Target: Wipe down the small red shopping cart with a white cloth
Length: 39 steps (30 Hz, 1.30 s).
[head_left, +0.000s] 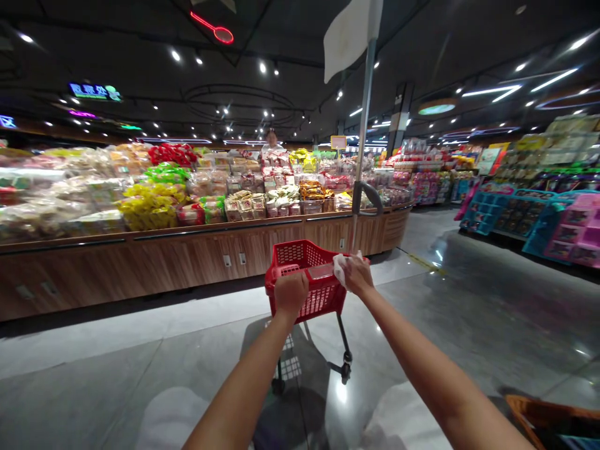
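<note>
A red plastic shopping cart stands right in front of me on dark wheeled legs. My left hand is closed around the left part of its handle. On the right part of the handle rests my right hand, its fingers closed with a crumpled white tissue between them and the cart. Both arms reach forward from below. Inside the basket I see only red mesh walls; its near floor is hidden.
A long wood-panelled counter heaped with packaged snacks runs ahead and to the left. Beyond it is a person. A metal pole with a white flag rises behind the cart. Blue and pink display racks stand right; an orange-edged bin is lower right.
</note>
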Each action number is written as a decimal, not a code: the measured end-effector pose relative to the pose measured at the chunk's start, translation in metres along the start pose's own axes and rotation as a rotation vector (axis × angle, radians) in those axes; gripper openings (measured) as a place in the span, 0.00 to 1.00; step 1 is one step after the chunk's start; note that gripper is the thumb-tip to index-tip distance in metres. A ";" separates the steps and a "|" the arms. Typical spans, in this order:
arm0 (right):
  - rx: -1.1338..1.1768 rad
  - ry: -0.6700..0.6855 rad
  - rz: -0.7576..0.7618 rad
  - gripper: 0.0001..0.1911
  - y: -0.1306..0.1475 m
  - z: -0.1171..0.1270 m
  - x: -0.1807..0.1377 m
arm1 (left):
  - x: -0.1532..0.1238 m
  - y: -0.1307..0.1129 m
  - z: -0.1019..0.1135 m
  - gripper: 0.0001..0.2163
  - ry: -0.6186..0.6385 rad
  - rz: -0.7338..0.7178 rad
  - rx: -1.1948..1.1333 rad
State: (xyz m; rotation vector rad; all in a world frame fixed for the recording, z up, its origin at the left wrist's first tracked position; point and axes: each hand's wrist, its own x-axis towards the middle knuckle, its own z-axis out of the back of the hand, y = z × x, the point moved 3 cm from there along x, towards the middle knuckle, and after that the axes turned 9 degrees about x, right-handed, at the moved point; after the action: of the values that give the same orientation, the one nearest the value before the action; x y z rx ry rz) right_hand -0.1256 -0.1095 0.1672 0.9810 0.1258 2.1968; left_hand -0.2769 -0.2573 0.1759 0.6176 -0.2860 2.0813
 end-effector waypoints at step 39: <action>0.115 0.306 0.019 0.15 0.072 -0.013 0.025 | 0.006 0.037 -0.004 0.21 0.036 0.070 0.040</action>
State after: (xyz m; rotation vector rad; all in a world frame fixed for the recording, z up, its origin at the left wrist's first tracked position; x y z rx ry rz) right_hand -0.1871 -0.1436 0.1992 0.7015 0.3897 2.3660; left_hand -0.3114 -0.2717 0.1765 0.6011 -0.2496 2.1679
